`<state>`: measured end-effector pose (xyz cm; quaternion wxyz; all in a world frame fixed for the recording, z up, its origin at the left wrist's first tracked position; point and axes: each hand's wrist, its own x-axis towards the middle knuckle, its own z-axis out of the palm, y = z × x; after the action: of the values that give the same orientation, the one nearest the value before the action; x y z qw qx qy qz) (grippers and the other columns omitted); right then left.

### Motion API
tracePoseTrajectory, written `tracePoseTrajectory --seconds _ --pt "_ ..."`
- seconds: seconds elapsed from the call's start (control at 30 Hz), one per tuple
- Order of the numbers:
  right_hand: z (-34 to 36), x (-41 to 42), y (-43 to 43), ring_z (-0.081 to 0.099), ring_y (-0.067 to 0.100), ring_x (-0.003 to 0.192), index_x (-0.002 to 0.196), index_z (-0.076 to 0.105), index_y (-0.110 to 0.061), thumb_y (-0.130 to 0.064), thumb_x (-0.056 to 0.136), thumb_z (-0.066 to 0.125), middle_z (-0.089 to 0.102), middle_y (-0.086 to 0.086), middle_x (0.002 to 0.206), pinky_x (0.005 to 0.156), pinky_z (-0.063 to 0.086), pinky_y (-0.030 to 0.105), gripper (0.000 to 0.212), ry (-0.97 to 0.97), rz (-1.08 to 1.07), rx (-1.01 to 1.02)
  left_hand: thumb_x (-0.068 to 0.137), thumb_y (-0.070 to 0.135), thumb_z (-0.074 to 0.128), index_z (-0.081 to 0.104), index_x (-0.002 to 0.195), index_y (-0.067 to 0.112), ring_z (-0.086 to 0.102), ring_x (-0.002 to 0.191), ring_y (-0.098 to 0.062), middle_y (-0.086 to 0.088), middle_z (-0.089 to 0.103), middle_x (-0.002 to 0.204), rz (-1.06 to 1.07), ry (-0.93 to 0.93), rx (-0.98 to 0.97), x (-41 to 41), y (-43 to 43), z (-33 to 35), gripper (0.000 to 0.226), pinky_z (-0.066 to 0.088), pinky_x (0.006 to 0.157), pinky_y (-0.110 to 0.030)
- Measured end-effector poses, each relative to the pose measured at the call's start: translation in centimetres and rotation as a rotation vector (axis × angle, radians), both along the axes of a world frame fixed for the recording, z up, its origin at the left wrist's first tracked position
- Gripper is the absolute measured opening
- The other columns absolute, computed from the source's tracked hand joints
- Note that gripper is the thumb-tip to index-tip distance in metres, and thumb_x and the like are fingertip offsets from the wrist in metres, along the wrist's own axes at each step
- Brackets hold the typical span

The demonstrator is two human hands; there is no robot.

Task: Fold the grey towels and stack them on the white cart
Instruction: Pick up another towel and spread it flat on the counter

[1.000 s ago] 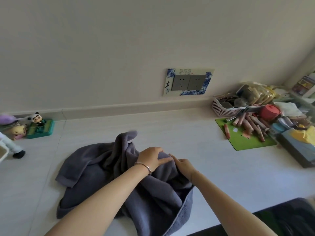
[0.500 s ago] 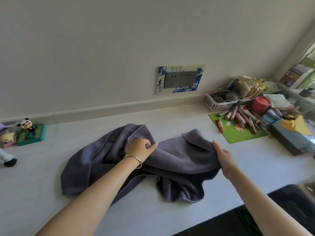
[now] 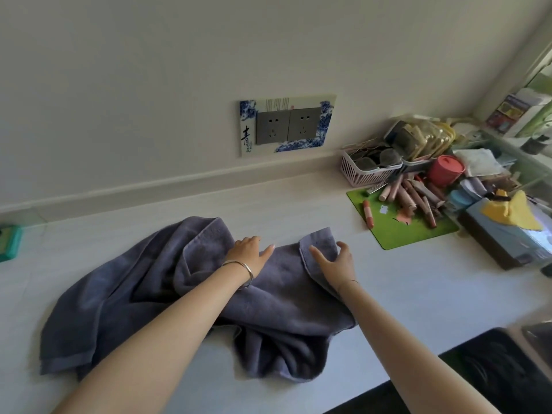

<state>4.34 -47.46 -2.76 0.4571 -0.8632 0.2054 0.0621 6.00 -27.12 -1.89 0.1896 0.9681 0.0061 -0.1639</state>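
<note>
One grey towel (image 3: pixel 149 291) lies crumpled on the white surface (image 3: pixel 418 294), spread from the left to the middle, with a bunched part hanging toward the front edge. My left hand (image 3: pixel 248 253), with a bracelet on the wrist, rests on the towel's far edge, fingers curled over a fold and thumb pointing right. Just to its right, my right hand (image 3: pixel 336 259) holds the towel's upturned far right corner between thumb and fingers. No white cart can be made out as such.
A green mat (image 3: pixel 397 231) strewn with several stick-shaped items lies at the right, with a pink basket (image 3: pixel 364 173), a red cup (image 3: pixel 446 170) and a blue box (image 3: pixel 504 240) around it. Wall sockets (image 3: pixel 286 127) are behind. A teal object (image 3: pixel 9 243) sits far left.
The towel has been pulled wider and flatter across the surface. My hands moved apart from the bunched middle, then came closer together along the towel's far edge; the right one now holds the corner.
</note>
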Motion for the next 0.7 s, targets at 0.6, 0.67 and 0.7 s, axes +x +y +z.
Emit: tracePoseTrajectory --seconds 0.6,0.67,0.7 --pt "6.0 3.8 -14.2 0.067 0.007 0.096 0.101 0.066 -0.019 -0.049 0.09 0.045 0.073 -0.004 0.1 0.08 0.054 0.021 0.038 -0.179 -0.068 0.797 0.092 0.06 0.024 0.036 0.065 0.021 0.04 0.06 -0.019 0.008 0.035 0.059 -0.2 -0.821 -0.431 9.1 -11.7 7.8 0.049 0.033 0.055 -0.032" --pt "4.3 3.0 -16.6 0.066 0.014 0.098 0.104 0.066 -0.018 -0.058 0.083 0.051 0.07 -0.001 0.103 0.087 0.051 0.03 0.048 -0.045 -0.112 0.598 0.095 0.051 0.035 0.041 0.067 0.021 0.048 0.069 -0.023 0.004 0.042 0.068 -0.225 -0.677 -0.343 8.8 -14.2 4.5 0.042 0.042 0.066 -0.038" --pt "3.3 2.6 -17.8 0.064 0.015 0.095 0.105 0.065 -0.017 -0.061 0.083 0.052 0.069 -0.001 0.101 0.084 0.051 0.032 0.051 0.045 -0.114 0.481 0.095 0.047 0.039 0.046 0.07 0.019 0.052 0.078 -0.024 0.002 0.047 0.076 -0.207 -0.537 -0.28 8.5 -14.9 2.6 0.038 0.044 0.076 -0.04"
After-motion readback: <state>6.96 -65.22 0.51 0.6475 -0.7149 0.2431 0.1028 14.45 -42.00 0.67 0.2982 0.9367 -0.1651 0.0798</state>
